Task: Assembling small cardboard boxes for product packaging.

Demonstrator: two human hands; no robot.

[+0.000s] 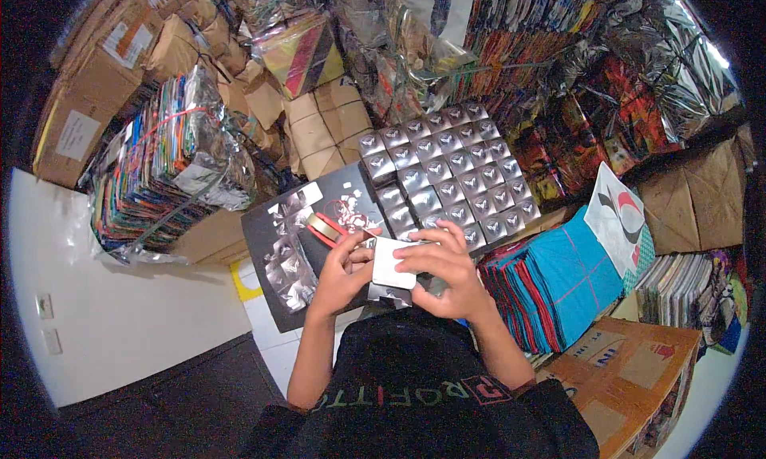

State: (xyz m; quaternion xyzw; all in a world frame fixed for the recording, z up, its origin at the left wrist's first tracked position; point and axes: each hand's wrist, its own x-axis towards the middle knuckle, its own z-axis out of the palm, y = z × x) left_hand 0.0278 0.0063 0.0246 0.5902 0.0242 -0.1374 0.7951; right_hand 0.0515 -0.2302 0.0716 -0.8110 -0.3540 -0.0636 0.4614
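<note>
Between my two hands, in front of my chest, is a small white square piece (384, 269) with rounded corners; whether it is a card stack or a flat box I cannot tell. My left hand (339, 275) grips its left side with curled fingers. My right hand (447, 269) holds it from the right, fingers laid over its top face. Just beyond my left hand lies a red-rimmed object with a tan band (325, 229), perhaps a tape roll. Rows of dark silver square packs (467, 172) with a winged emblem stand beyond my right hand.
A black board (275, 311) with glossy dark picture sheets lies under my hands. To the right sit a stack of blue and red folded cloth-like pieces (578, 259) and a brown carton (614, 363). Plastic-wrapped bundles (159, 160) and paper parcels (327, 128) crowd the far side.
</note>
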